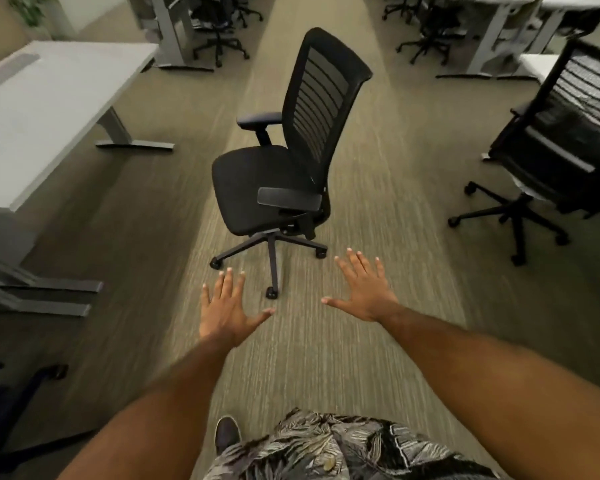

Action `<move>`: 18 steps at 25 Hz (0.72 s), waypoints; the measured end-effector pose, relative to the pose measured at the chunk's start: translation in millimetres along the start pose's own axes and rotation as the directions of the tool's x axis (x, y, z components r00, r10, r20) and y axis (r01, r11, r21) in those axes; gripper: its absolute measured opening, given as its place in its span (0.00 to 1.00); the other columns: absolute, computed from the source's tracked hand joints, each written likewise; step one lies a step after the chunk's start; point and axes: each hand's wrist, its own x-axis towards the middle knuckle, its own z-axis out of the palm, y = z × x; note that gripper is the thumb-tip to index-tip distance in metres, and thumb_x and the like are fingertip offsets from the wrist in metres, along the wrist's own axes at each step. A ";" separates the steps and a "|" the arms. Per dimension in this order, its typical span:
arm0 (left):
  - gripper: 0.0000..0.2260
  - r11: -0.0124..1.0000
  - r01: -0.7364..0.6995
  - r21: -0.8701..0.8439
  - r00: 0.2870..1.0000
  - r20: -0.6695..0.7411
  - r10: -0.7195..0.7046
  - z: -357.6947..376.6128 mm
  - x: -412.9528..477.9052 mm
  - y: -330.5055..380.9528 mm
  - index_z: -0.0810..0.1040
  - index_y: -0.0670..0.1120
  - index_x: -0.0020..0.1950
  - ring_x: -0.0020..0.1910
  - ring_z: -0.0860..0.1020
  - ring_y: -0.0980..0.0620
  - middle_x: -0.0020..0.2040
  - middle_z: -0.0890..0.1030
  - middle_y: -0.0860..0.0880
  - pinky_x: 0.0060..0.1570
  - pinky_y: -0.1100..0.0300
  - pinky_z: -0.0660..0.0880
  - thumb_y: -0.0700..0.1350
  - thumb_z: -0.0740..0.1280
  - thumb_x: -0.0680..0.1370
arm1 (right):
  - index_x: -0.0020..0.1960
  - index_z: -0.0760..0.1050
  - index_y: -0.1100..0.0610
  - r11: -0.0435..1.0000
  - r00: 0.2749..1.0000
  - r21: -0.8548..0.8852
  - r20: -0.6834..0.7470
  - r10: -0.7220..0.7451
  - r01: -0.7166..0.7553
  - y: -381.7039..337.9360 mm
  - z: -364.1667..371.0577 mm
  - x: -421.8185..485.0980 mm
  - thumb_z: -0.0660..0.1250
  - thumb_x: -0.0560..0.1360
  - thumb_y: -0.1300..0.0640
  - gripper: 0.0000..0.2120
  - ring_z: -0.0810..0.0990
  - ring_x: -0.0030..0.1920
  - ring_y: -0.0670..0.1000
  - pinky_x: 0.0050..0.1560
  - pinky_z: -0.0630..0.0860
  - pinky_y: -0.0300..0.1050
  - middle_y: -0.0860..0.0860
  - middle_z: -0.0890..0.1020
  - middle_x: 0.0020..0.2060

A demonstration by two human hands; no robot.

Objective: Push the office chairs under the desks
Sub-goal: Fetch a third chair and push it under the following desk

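A black office chair [260,185] with a mesh back stands alone in the middle of the carpeted aisle, its seat facing left toward a grey desk [45,109]. My left hand [227,310] and my right hand [364,292] are stretched out in front of me, fingers spread, palms down, holding nothing. Both hands are short of the chair and touch nothing; the chair's wheeled base lies just beyond their fingertips.
A second black mesh chair [555,150] stands at the right, next to a white desk [537,64]. More desks and chairs [219,36] fill the back rows. Part of a dark chair [11,403] shows at the lower left. The desk's metal feet [49,292] jut out at left.
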 end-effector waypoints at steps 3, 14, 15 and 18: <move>0.53 0.999 -0.049 -0.003 0.999 0.010 0.049 -10.3 35.8 51.5 0.41 0.49 0.83 0.82 0.38 0.45 0.84 0.40 0.44 0.79 0.39 0.38 0.82 0.42 0.69 | 0.84 0.38 0.50 0.999 1.000 0.032 0.018 0.000 0.000 49.2 -13.3 11.4 0.52 0.72 0.21 0.53 0.38 0.83 0.56 0.79 0.35 0.64 0.55 0.40 0.83; 0.51 0.994 -0.011 -0.110 0.998 0.055 0.017 -12.1 235.1 168.4 0.44 0.49 0.84 0.82 0.40 0.46 0.84 0.43 0.45 0.79 0.39 0.40 0.81 0.44 0.70 | 0.84 0.39 0.50 0.997 0.995 0.063 0.077 -0.056 0.051 179.2 -82.9 155.4 0.60 0.78 0.30 0.47 0.40 0.83 0.55 0.80 0.39 0.62 0.54 0.42 0.84; 0.52 0.990 0.006 -0.142 0.998 0.068 0.003 -13.1 250.7 182.5 0.44 0.49 0.84 0.82 0.40 0.46 0.84 0.43 0.45 0.79 0.39 0.40 0.81 0.44 0.70 | 0.84 0.40 0.49 0.996 0.994 0.063 0.086 -0.064 0.059 185.5 -93.3 171.2 0.61 0.78 0.31 0.47 0.40 0.83 0.54 0.80 0.39 0.61 0.54 0.42 0.84; 0.53 0.978 0.058 -0.203 0.997 0.063 -0.046 -20.4 312.2 226.8 0.46 0.49 0.84 0.82 0.41 0.47 0.84 0.44 0.46 0.79 0.40 0.41 0.82 0.44 0.68 | 0.84 0.42 0.49 0.993 0.991 0.048 0.071 -0.110 0.107 212.5 -129.4 231.3 0.62 0.79 0.32 0.46 0.40 0.83 0.53 0.79 0.38 0.60 0.53 0.42 0.84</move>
